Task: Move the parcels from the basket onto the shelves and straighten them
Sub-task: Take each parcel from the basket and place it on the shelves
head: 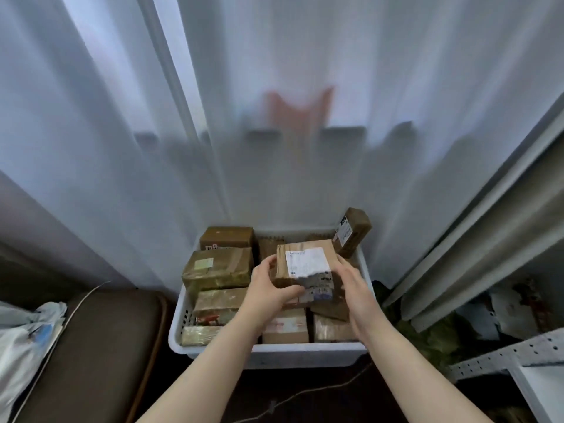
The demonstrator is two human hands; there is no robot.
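A white plastic basket [274, 354] stands on the floor in front of a sheer curtain, filled with several brown cardboard parcels. Both hands hold one parcel with a white label [305, 257] just above the others. My left hand [271, 288] grips its left and lower edge, my right hand [351, 285] its right side. Taped parcels [216, 268] lie at the basket's left, one [227, 236] behind. Another labelled parcel [351, 232] leans tilted over the basket's back right corner.
White metal shelving [518, 349] with perforated rails stands at the right. A brown seat [100, 346] with a white plastic bag [24, 334] on it lies at the left. A thin cable [305, 392] runs across the dark floor below the basket.
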